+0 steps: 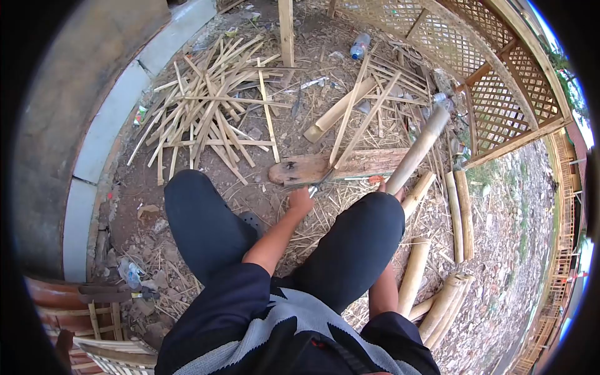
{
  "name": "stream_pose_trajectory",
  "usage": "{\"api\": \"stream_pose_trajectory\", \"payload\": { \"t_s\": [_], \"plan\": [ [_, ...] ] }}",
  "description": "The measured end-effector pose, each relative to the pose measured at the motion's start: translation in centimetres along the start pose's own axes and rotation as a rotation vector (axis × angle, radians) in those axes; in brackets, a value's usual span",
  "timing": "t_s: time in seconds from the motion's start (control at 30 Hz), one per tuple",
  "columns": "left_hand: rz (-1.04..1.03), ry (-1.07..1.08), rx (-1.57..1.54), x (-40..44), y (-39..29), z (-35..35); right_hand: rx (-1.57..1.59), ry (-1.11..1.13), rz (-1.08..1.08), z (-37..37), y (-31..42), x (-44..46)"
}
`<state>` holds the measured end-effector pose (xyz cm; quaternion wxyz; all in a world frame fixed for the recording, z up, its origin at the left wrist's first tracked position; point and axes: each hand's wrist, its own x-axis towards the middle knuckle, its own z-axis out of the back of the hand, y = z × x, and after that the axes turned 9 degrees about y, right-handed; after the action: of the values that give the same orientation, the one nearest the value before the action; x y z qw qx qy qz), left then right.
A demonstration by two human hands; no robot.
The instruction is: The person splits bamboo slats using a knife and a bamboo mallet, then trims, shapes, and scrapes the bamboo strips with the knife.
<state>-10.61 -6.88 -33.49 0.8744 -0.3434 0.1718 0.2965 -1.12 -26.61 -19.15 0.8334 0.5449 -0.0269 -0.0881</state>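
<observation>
My left hand (300,201) is closed around the handle of a knife (323,178). Its dark blade points up toward a worn wooden plank (365,164) on the ground. Beyond my right knee, my right hand (400,192) shows only in part, its fingers around the lower end of a thick bamboo piece (417,152). That piece slants up to the right, crossing the plank's right end. Two long bamboo strips (367,119) lean with their lower ends at the plank, near the blade.
A heap of split bamboo strips (209,106) lies at the upper left. Cut bamboo lengths (444,306) rest on my right, near a lattice fence (500,94). A wooden post (286,37) and a plastic bottle (360,46) are ahead. A low wall (103,147) runs along the left.
</observation>
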Motion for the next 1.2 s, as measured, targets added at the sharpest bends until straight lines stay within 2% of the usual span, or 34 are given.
{"api": "stream_pose_trajectory", "payload": {
  "t_s": [0.07,0.13,0.2,0.47,0.67,0.8,0.93,1.0,1.07,1.17,1.2],
  "plan": [
    [0.019,-0.016,-0.065,-0.7,0.0,-1.0,-0.233,0.051,0.020,0.1,-3.5,-1.3],
    [0.023,-0.040,-0.136,-1.1,0.6,-1.7,-0.502,0.198,-0.019,1.5,-7.3,-3.0],
    [0.026,-0.018,-0.106,-0.8,0.8,-2.0,-0.591,0.280,-0.052,3.0,-9.0,-4.5],
    [0.039,-0.013,-0.132,-0.9,1.9,-2.8,-0.577,0.341,-0.026,4.7,-7.5,-5.1],
    [0.096,-0.019,-0.118,-1.2,1.4,-3.5,-0.526,0.354,0.029,1.1,-3.7,-2.9],
    [0.084,-0.028,-0.112,-2.0,1.2,-4.1,-0.651,0.409,0.027,-2.6,-4.5,-1.7],
    [0.112,-0.074,-0.137,-2.3,0.8,-3.8,-0.815,0.516,-0.029,-2.8,-6.0,-1.8],
    [0.097,-0.090,-0.157,-1.2,1.0,-4.6,-0.841,0.545,-0.044,-2.3,-4.3,-1.2],
    [0.102,-0.084,-0.144,-1.8,1.3,-5.1,-0.775,0.528,-0.054,-2.1,-2.2,-0.3],
    [0.132,-0.095,-0.126,-2.5,0.2,-3.8,-0.469,0.354,-0.021,-1.8,1.9,-1.3],
    [0.131,-0.091,-0.127,-2.3,0.3,-3.9,-0.524,0.364,-0.026,-2.2,0.2,-1.4]
  ]
}}
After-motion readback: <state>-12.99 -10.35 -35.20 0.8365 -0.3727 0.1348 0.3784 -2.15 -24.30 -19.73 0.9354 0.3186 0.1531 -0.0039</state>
